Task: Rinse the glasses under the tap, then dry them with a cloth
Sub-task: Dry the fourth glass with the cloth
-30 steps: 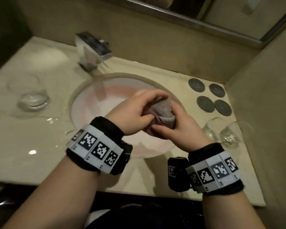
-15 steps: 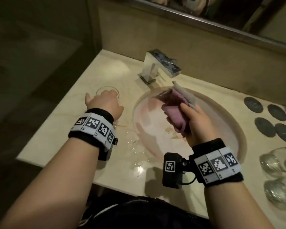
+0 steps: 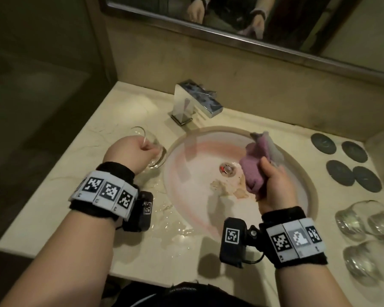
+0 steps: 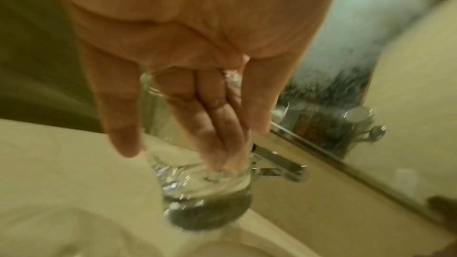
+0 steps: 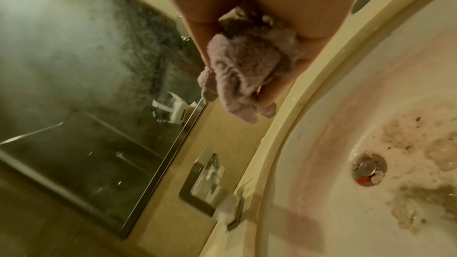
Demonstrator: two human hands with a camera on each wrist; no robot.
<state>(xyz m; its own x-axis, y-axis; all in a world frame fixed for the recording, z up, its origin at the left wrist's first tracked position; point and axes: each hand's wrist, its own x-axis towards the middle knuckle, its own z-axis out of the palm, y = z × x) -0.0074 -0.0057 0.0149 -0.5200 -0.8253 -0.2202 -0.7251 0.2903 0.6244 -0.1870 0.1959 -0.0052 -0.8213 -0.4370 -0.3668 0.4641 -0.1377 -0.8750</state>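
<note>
A person stands at a pale marble counter with a round, pink-stained white sink basin set into it. Only the forearms and hands show, each wrist wearing a black band with printed square markers.

The left hand is at the left of the basin and holds a clear, thick-bottomed drinking glass, tilted with its base toward the basin rim. In the left wrist view, several fingers reach down inside the glass, pressed together, while the thumb and another finger lie along its outer wall, so the rim is pinched between them.

The right hand is above the right half of the basin, its fingers curled tight around a bunched pink and grey terry cloth. In the right wrist view the cloth bulges out of the closed fist.

A square chrome tap stands behind the basin; I see no water running from it. A puddle of water lies on the counter in front of the basin. On the right of the counter three more clear glasses are grouped together near the front edge, and four dark round coasters lie behind them. A framed mirror hangs on the wall above.
</note>
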